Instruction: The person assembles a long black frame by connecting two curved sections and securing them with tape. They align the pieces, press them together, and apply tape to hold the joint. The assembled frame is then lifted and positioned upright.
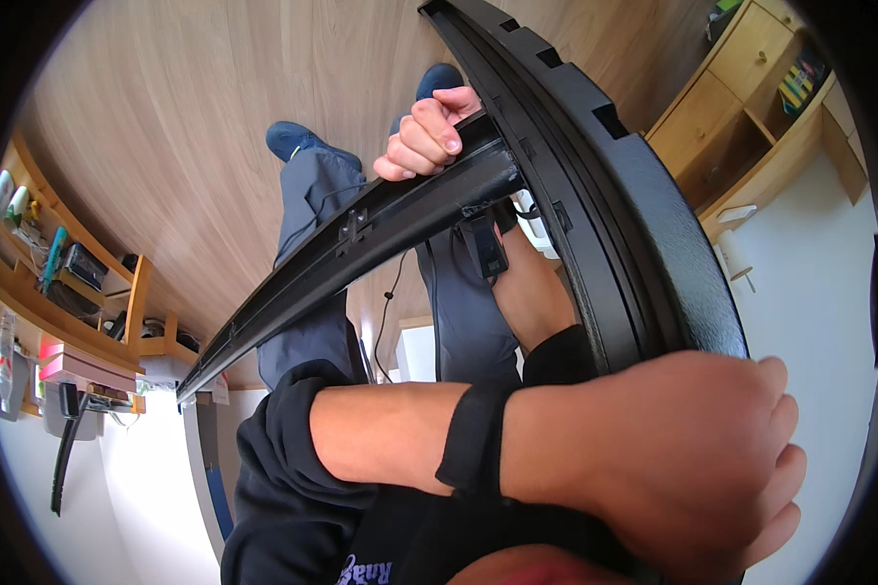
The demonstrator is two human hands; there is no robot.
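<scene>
A large black frame piece fills the middle. Its broad, ribbed beam (595, 214) has a textured outer side with notches, and a long, narrow rail (351, 229) meets it at an angle. My left hand (683, 458) reaches across from the left and curls over the beam's near end; its fingertips are hidden. My right hand (424, 136) comes up behind the piece, fingers closed over the rail close to where it meets the beam. A small black device (483, 246) sits by my right wrist, and a black strap (475, 439) circles my left wrist.
Below are the wood-look floor (185, 97) and my dark blue shoes (307, 138). A wooden shelf (132, 312) with small items stands left, and a wooden cabinet (712, 122) far right. A thin black cable (390, 302) hangs by my legs.
</scene>
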